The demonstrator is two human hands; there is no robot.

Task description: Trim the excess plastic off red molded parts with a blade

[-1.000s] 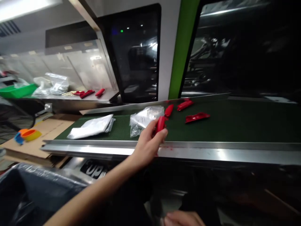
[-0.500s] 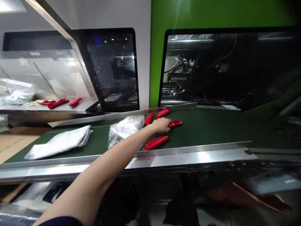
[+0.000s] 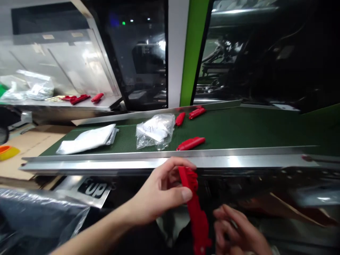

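Observation:
My left hand (image 3: 167, 191) grips a long red plastic part (image 3: 195, 209) near its upper end, thumb in front and fingers behind. The part hangs steeply down in front of the conveyor, its inner ribbed side partly visible. Close to its lower end is my right hand (image 3: 236, 226), fingers curled and a little blurred. Something small and thin seems to be between those fingers, too unclear to name. On the green conveyor belt (image 3: 239, 131) lie more red plastic parts: one by the front rail (image 3: 191, 143) and two toward the back (image 3: 197, 112).
A clear bag with a marked paper (image 3: 155, 131) and a flat white package (image 3: 87, 139) lie on the belt. Metal rails edge the conveyor. At left, a metal shelf (image 3: 106, 102) bears red parts and bags; below it are cardboard (image 3: 39, 136) and a yellow-orange ring-like object (image 3: 9, 152).
My left hand has picked up a red plastic part from the belt and brought it back toward me. My right hand has come into view at the lower right. The view has shifted.

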